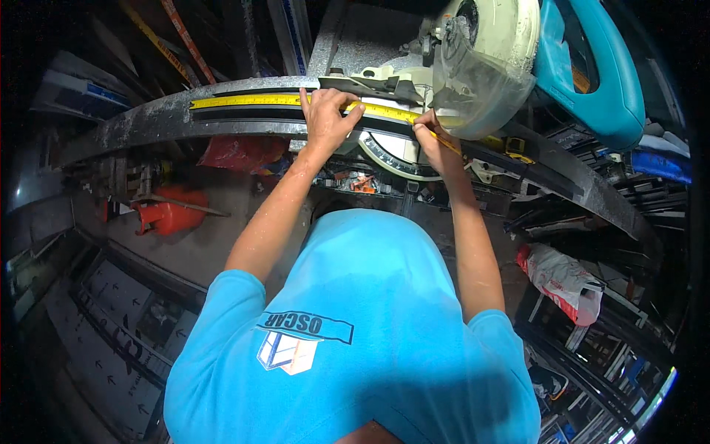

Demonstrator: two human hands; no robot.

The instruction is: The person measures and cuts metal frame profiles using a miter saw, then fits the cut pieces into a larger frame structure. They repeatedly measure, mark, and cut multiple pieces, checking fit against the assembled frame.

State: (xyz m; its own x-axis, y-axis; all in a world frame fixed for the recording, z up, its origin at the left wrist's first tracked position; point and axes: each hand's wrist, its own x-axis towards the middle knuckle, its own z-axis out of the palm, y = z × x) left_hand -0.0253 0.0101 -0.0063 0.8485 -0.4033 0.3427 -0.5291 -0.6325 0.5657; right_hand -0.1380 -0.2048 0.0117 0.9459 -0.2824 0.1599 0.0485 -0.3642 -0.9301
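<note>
A yellow tape measure blade (251, 101) lies stretched along a long dark metal profile (244, 114) on the bench. My left hand (325, 117) grips the blade and profile, its thumb pressing near the blade's edge. Farther right, my right hand (441, 148) pinches a slim yellow pencil (448, 140) beside the blade, under the saw's clear guard. The yellow and black tape case (518, 150) rests to the right of that hand. Above the profile stands a miter saw with a teal handle (610, 81), a pale blade housing (510, 33) and a curved angle scale (392, 157).
The saw's clear guard (473, 92) hangs close to my right hand. A red gas cylinder (174, 211) lies on the floor at left. Lower right are a white and red plastic bag (562, 277) and stacked metal profiles. More long bars lean at the back left.
</note>
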